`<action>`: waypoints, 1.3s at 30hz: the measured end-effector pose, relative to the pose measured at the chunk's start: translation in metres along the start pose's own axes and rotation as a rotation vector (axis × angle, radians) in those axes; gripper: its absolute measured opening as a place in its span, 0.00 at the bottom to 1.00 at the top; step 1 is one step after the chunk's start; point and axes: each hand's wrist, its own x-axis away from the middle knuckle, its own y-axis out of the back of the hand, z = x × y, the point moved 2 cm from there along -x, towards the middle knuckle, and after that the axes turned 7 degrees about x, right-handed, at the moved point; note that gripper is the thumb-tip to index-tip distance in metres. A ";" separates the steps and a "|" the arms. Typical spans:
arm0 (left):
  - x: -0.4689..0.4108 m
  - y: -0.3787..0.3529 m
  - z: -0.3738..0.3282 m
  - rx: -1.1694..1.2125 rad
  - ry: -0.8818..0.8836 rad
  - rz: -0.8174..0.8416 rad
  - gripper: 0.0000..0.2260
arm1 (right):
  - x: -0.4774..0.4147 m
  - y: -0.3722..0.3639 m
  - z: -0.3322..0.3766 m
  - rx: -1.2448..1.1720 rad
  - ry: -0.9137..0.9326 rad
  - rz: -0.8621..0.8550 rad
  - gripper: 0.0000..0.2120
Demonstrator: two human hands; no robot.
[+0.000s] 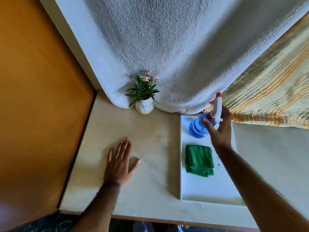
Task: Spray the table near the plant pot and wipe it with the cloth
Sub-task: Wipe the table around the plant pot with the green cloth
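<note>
A: Where are the hands?
B: The left hand (120,162) lies flat and open on the table (150,139). The green cloth (199,160) is in the tray (207,193).
A: And further back?
B: The right hand (219,129) wraps the tilted spray bottle (199,127). The plant pot (144,106) is up and left.

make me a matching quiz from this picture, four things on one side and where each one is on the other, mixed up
Things:
1. spray bottle
2. cloth
3. plant pot
4. left hand

Places:
A. flat on the bare table
B. folded, middle of the tray
C. by the white drape at the back
D. far end of the tray, at the right hand

Pairs: 1-D, 2-B, 3-C, 4-A
</note>
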 end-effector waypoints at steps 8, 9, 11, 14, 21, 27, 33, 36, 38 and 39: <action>-0.001 0.002 -0.002 0.008 0.011 0.007 0.38 | 0.108 0.018 -0.044 0.669 0.444 0.344 0.40; -0.001 0.002 -0.002 0.005 0.011 0.005 0.38 | 0.114 0.015 -0.048 0.739 0.514 0.426 0.45; -0.001 0.003 -0.003 0.001 0.009 0.007 0.38 | 0.123 0.008 -0.056 0.811 0.575 0.517 0.47; -0.001 0.003 -0.003 0.002 0.008 0.005 0.38 | 0.128 0.002 -0.066 0.846 0.558 0.535 0.43; -0.002 0.005 -0.005 0.005 0.012 0.009 0.37 | 0.124 -0.004 -0.044 0.724 0.279 0.429 0.40; -0.002 0.006 -0.005 0.024 0.006 0.015 0.37 | 0.105 -0.042 0.033 0.469 0.488 0.392 0.34; -0.001 0.005 -0.006 0.030 0.006 -0.004 0.38 | 0.063 -0.137 0.092 0.538 1.077 0.452 0.19; -0.001 0.004 -0.004 0.021 0.010 0.001 0.38 | 0.040 -0.169 0.104 0.585 1.161 0.416 0.18; -0.002 0.003 -0.003 0.013 0.010 0.005 0.39 | 0.028 -0.182 0.109 0.597 1.172 0.393 0.18; -0.001 0.002 -0.003 0.010 0.009 0.008 0.39 | 0.023 -0.186 0.110 0.605 1.180 0.391 0.19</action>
